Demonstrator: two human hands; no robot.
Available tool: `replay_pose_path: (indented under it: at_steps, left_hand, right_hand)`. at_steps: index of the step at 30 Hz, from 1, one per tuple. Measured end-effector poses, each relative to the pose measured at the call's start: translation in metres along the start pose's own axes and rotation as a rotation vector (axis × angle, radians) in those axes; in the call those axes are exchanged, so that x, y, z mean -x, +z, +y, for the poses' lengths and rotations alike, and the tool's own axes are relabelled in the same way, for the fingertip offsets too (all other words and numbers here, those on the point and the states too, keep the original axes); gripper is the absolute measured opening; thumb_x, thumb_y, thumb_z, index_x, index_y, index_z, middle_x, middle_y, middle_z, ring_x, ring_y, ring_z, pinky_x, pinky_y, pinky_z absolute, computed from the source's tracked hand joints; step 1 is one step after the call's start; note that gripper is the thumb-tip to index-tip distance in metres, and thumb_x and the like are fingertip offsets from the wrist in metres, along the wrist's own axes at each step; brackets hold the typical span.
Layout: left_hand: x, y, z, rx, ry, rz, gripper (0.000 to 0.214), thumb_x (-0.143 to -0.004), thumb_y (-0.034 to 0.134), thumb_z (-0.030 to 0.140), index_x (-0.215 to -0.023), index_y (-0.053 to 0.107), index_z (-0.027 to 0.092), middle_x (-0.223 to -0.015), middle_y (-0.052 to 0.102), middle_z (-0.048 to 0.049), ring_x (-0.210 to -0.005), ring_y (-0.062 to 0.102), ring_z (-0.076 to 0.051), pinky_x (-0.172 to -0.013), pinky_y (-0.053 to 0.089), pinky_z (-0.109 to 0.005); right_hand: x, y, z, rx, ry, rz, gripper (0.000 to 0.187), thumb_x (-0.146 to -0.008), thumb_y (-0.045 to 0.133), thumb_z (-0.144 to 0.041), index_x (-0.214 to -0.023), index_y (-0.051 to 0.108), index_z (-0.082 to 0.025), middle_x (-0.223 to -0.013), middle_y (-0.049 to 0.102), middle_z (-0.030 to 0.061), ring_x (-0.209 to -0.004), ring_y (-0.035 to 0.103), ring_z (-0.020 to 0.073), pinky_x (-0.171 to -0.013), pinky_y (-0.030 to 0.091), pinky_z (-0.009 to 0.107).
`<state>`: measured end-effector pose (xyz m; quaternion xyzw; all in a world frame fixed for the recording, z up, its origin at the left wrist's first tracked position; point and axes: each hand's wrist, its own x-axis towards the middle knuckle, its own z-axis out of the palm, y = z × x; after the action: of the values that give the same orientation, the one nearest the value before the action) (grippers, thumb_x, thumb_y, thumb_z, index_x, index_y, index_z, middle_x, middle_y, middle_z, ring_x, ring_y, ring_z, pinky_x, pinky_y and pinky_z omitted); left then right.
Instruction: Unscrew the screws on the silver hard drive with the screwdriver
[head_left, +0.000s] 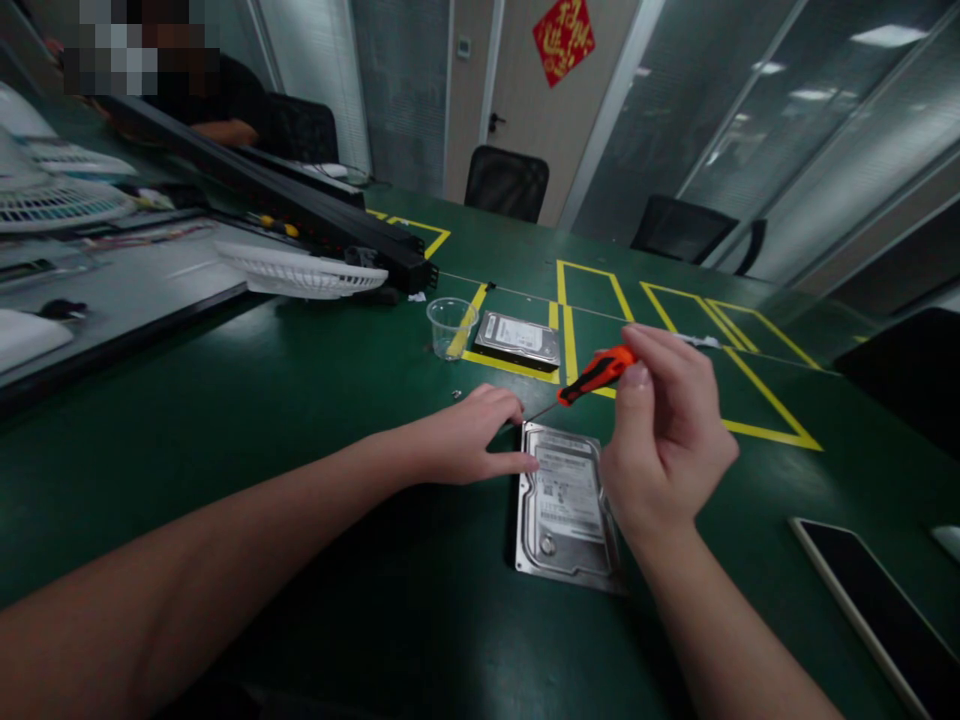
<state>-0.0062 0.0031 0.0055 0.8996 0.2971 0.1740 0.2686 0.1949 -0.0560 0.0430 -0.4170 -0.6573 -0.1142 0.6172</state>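
A silver hard drive [566, 510] lies flat on the green counter [300, 420], label side up, right in front of the person. The left hand [472, 435] rests on the counter at the drive's far left corner, fingers loosely spread and gripping nothing, thumb laid against the drive's left edge. The right hand [664, 425] hovers over the drive's far right corner, fingers closed tight around an orange-handled screwdriver [596, 375]. The screwdriver's thin shaft slants down towards the drive's far left corner, next to the left fingertips.

Beyond the drive lies a second hard drive [519, 340] on yellow tape lines, with a clear plastic cup [451, 325] just to its left. A dark flat tablet [877, 610] lies well to the right of the near drive.
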Motion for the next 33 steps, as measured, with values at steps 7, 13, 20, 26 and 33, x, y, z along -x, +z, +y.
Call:
replay_pose_path:
  at_steps: [7,13,20,26,33]
  left_hand:
    - [0.0005,-0.0009,0.0015,0.007,-0.005,-0.001,0.043,-0.095,0.076,0.056,-0.114,0.063,0.020,-0.131,0.067,-0.0129,-0.126,0.057,-0.032,-0.108,0.049,-0.045]
    - [0.0001,-0.0007,0.0008,0.001,-0.010,-0.002,0.042,-0.095,0.076,0.055,-0.114,0.062,0.020,-0.131,0.067,-0.0127,-0.125,0.058,-0.032,-0.106,0.050,-0.045]
    - [-0.0004,-0.0008,0.0017,0.000,-0.007,-0.004,0.041,-0.096,0.077,0.053,-0.113,0.062,0.019,-0.130,0.067,-0.0130,-0.124,0.058,-0.032,-0.107,0.049,-0.046]
    - [-0.0006,-0.0008,0.0012,0.001,-0.001,-0.004,0.041,-0.096,0.076,0.055,-0.113,0.063,0.020,-0.130,0.067,-0.0128,-0.125,0.057,-0.032,-0.108,0.049,-0.046]
    - [-0.0003,-0.0004,0.0016,-0.005,-0.001,-0.001,0.041,-0.096,0.076,0.054,-0.113,0.063,0.019,-0.130,0.067,-0.0133,-0.125,0.058,-0.033,-0.109,0.049,-0.047]
  right_hand:
    - [-0.0006,0.0025,0.0012,-0.031,0.015,0.034,0.026,-0.097,0.069,-0.020,-0.122,0.074,-0.024,-0.121,0.072,0.0093,-0.117,0.071,0.0265,-0.091,0.065,0.045]
    - [0.0017,0.0073,0.0024,-0.192,0.093,0.032,0.023,-0.098,0.069,-0.022,-0.122,0.070,-0.023,-0.127,0.067,0.0095,-0.110,0.076,0.0239,-0.094,0.069,0.048]
    - [0.0027,0.0022,0.0022,-0.078,0.049,-0.008,0.030,-0.101,0.065,-0.024,-0.131,0.073,-0.028,-0.131,0.071,0.0090,-0.124,0.071,0.0273,-0.098,0.068,0.052]
    - [-0.0002,-0.0013,-0.0001,-0.013,0.015,-0.013,0.032,-0.103,0.059,-0.023,-0.130,0.075,-0.027,-0.131,0.073,0.0092,-0.127,0.070,0.0280,-0.110,0.059,0.057]
    - [0.0006,0.0022,0.0028,-0.015,0.006,0.019,0.029,-0.096,0.069,-0.019,-0.124,0.074,-0.025,-0.125,0.070,0.0103,-0.121,0.069,0.0274,-0.095,0.065,0.048]
